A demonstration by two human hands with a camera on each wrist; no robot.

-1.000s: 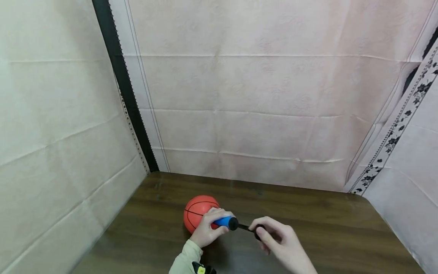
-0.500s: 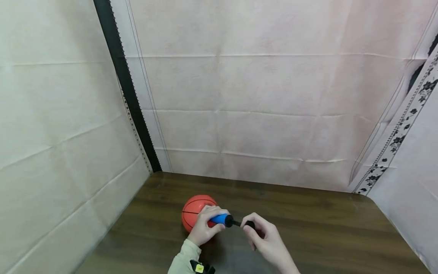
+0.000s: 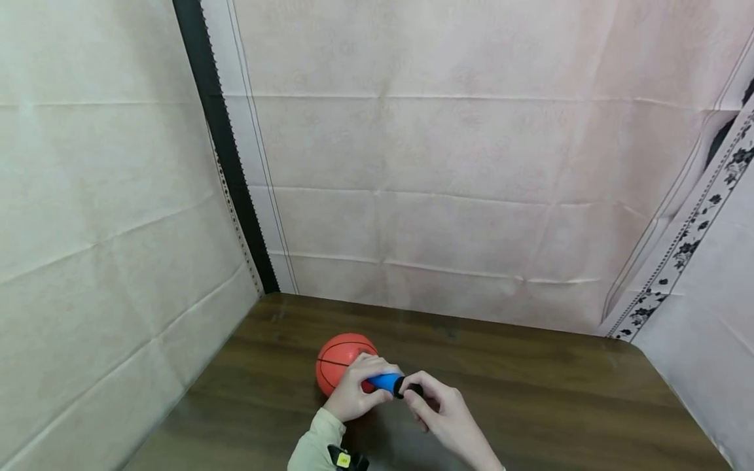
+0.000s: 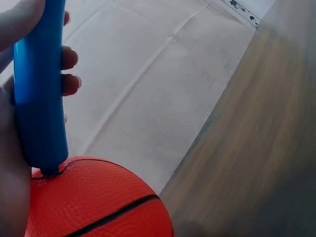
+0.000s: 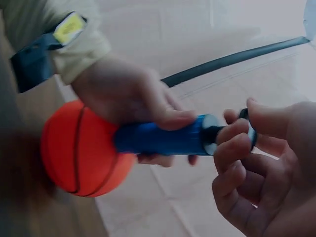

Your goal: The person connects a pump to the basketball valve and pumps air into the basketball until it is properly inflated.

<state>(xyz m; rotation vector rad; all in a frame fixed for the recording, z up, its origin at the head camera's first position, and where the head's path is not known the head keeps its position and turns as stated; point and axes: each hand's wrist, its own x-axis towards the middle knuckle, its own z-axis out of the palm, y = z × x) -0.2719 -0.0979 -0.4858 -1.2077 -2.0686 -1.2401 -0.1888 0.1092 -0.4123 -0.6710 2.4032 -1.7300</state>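
A small orange-red basketball [image 3: 338, 356] with black lines sits on the table. The blue barrel of a hand pump [image 4: 40, 98] meets the ball at its black nozzle end, seen in the left wrist view. My left hand [image 3: 357, 387] grips this barrel, fingers wrapped round it. On the pump's other end, my right hand [image 3: 437, 409] pinches the black handle [image 5: 252, 131] between thumb and fingers. Only a short length of black rod shows between handle and barrel in the right wrist view.
The brown wooden table [image 3: 548, 392] extends to both sides of the hands. Pale creased cloth walls [image 3: 459, 163] enclose it at the back, left and right. A black strip [image 3: 226, 150] runs down the back left corner.
My right hand has moved left toward the barrel, pushing the pump handle in, so the exposed rod has shortened. My left hand and the ball stay nearly in place.
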